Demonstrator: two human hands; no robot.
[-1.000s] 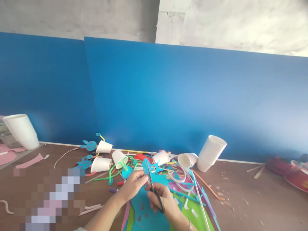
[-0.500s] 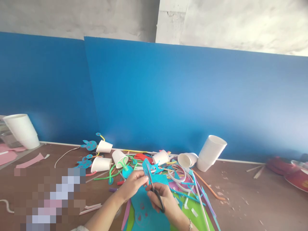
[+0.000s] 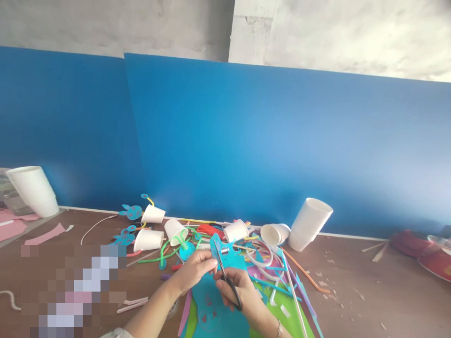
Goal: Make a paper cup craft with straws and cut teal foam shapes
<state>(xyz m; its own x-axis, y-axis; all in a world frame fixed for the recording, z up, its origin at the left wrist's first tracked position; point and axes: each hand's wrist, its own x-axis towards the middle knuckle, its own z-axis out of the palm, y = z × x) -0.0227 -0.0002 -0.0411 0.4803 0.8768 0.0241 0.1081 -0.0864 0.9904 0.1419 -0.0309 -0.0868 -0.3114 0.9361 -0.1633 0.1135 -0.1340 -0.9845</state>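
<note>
Between the fingertips of my left hand (image 3: 198, 268) is a piece of blue paper (image 3: 215, 241). My right hand (image 3: 239, 291) grips a pair of scissors with black handles (image 3: 230, 290), and the blades point up and away against the blue paper. Whether the blades are apart is too small to tell. Under my hands lies a larger blue sheet (image 3: 225, 319) with drawn pink shapes, on top of a green sheet (image 3: 285, 305). Just beyond are blue paper scraps (image 3: 233, 253) with cut-outs.
White paper cups (image 3: 148, 240) with blue rabbit shapes lie on the brown table at the left. Tangled straws and tubes (image 3: 262, 258) spread behind my hands. A tall cup stack (image 3: 310, 224) leans at the right, another (image 3: 32, 191) at far left. A blue panel (image 3: 246, 141) borders the back.
Almost nothing differs. The blue paper in my left hand has shifted very slightly; both hands and the scissors keep nearly the same place.
</note>
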